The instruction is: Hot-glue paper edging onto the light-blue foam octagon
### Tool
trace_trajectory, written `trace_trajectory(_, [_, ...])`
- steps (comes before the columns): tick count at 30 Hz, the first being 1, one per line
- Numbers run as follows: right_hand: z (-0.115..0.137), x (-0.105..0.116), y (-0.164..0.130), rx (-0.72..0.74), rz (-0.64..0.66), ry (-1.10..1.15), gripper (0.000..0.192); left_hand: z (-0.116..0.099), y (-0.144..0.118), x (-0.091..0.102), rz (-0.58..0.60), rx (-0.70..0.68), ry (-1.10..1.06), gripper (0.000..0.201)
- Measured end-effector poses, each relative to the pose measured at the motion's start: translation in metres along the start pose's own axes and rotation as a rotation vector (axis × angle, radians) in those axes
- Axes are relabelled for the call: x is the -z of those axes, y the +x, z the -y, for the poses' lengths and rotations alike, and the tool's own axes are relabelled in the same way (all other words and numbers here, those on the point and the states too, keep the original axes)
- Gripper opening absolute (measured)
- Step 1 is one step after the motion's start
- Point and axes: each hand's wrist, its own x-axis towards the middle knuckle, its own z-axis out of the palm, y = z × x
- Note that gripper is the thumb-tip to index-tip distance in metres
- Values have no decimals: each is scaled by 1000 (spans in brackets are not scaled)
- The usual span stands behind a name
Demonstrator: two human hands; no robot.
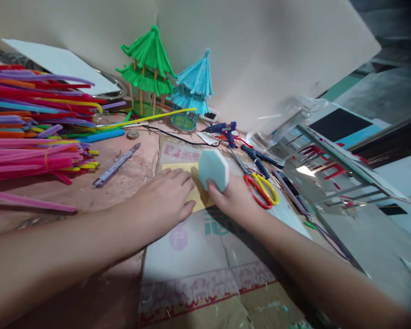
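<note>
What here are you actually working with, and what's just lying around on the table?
In hand:
- foam block, held by the right hand
- yellow paper, pressed flat by the left hand

Lying about:
- scissors
- glue gun
- fuzzy sticks
- green pagoda
- blue pagoda
- pen

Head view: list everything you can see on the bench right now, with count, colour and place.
foam octagon: one, pale mint, held upright at centre
yellow sheet: one, tan-yellow, under both hands
cardboard: one flattened, printed, covering the near bench
pipe cleaners: large pile, pink, red, purple, orange, yellow, far left
green pagoda: one, green, back centre
blue pagoda: one, light blue, right of the green one
glue gun: one, blue, behind the octagon
scissors: one pair, red and yellow handles, right of the right hand
pen: one, grey, left of the cardboard
left hand: flat on the yellow sheet
right hand: fingers grip the foam octagon
</note>
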Motion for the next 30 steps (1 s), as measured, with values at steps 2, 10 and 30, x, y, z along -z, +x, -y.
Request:
trace_trajectory(2, [-1, -4, 9, -7, -12, -26, 30, 0, -1, 0, -10, 12, -1, 34])
trace_trajectory(10, [3, 7, -20, -61, 38, 125, 21, -2, 1, 2, 10, -11, -3, 33])
trace_trajectory(30, [18, 12, -36, -620, 235, 1695, 36, 5, 2, 11, -261, -31, -540, 22])
